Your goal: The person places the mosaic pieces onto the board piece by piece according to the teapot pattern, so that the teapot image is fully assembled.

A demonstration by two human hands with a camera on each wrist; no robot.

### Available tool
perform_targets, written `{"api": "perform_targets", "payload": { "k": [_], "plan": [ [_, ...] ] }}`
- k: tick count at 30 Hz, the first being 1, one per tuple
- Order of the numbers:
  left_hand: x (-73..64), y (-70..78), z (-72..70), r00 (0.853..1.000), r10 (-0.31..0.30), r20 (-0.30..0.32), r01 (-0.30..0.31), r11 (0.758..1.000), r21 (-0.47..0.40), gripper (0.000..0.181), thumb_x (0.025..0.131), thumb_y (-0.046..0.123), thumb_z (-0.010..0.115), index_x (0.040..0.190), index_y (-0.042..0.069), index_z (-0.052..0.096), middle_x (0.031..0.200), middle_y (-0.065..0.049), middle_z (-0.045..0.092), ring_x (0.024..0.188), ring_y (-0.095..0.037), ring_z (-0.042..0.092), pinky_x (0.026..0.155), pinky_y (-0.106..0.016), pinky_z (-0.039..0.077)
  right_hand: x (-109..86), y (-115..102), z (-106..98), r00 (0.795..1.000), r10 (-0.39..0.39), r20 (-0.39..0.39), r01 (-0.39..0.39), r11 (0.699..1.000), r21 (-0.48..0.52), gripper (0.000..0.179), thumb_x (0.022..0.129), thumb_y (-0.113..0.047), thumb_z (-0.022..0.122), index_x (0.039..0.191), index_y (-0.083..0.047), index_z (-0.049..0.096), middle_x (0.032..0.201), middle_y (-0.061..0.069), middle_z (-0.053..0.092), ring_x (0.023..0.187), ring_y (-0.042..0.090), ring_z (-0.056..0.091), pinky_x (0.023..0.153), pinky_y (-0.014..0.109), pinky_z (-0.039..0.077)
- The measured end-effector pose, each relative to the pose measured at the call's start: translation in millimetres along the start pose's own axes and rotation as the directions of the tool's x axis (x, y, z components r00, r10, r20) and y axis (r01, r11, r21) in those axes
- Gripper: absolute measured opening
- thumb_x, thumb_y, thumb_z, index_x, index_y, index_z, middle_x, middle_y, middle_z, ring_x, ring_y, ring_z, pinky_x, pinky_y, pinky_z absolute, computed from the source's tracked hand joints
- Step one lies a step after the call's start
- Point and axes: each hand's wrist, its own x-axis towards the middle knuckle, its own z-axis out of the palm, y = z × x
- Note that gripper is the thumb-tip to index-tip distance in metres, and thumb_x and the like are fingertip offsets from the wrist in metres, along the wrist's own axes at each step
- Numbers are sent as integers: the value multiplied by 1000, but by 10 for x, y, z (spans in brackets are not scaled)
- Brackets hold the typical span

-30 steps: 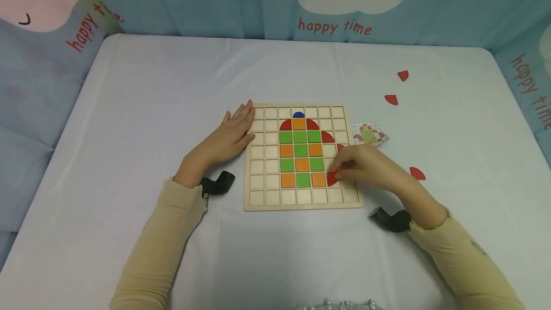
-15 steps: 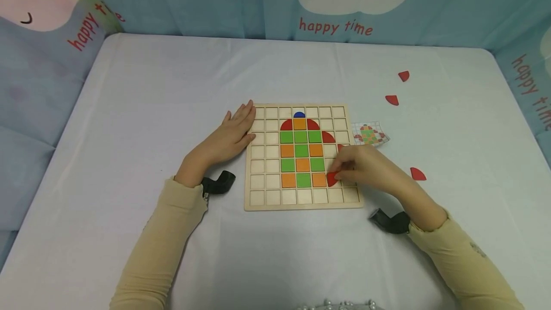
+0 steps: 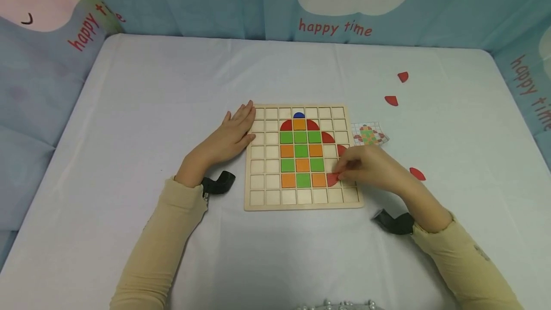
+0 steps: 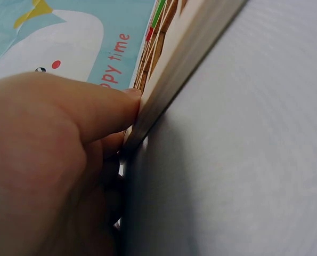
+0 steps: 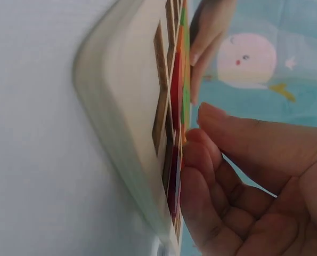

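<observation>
A wooden grid board (image 3: 303, 207) lies on the table, holding green, orange, red and blue flat tiles in its cells. My left hand (image 3: 224, 140) rests at its left edge with fingers extended; in the left wrist view the thumb (image 4: 110, 109) touches the rim. Over the lower right cells hovers my right hand (image 3: 370, 166), its fingertips beside a red quarter-circle tile (image 3: 331, 180) that sits in a cell. The right wrist view shows the fingers (image 5: 198, 186) loosely bent and the thumb apart, with no tile visible between them. This hand partly covers another red tile (image 3: 341, 149).
A small pattern card (image 3: 368, 134) lies by the board's right edge. Loose red quarter-circle tiles are on the cloth: one (image 3: 402, 77) at the far right, one (image 3: 391, 100) nearer, and one (image 3: 417, 173) beside the right forearm. Dark wrist devices (image 3: 218, 182) are on both wrists.
My right hand has shifted slightly right, and its fingertips have drawn back from the red quarter-circle tile, which stays in its cell. My left hand has not moved.
</observation>
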Motion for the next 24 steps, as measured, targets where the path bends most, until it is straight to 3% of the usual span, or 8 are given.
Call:
{"api": "perform_targets", "payload": {
  "k": [6,9,17,24],
  "plan": [
    [-5,8,5,1000,1,5,-1,1000,1,63,103,22,38,149,-4,5,156,-16,-5,143,-28,-5,112,-49,-7,-162,79,-126,998,45,-55,-43,998,37,10,79,-4,75,83,-13,72,83,-6,67,77,12,60,69,22,49],
    [-9,6,2,1000,-1,7,1,1000,0,63,103,22,38,149,-5,5,156,-16,-5,143,-28,-5,112,-49,-7,-290,153,-212,991,109,-81,-104,993,61,8,79,-4,75,84,-10,71,82,-3,68,75,10,61,68,20,50],
    [-6,-1,1,1000,-4,5,4,1000,5,63,103,22,39,149,-3,4,156,-15,-5,143,-28,-5,112,-48,-6,-632,395,-405,956,257,-141,-246,965,90,10,83,-9,73,92,-5,71,87,6,70,75,7,63,67,17,50],
    [7,2,8,1000,1,6,-1,1000,3,62,103,22,38,149,-5,5,156,-17,-5,143,-29,-5,112,-50,-7,-859,547,-534,921,344,-182,-329,938,106,21,83,-19,74,98,-4,70,87,-1,71,76,5,63,67,14,47]
  ]
}}
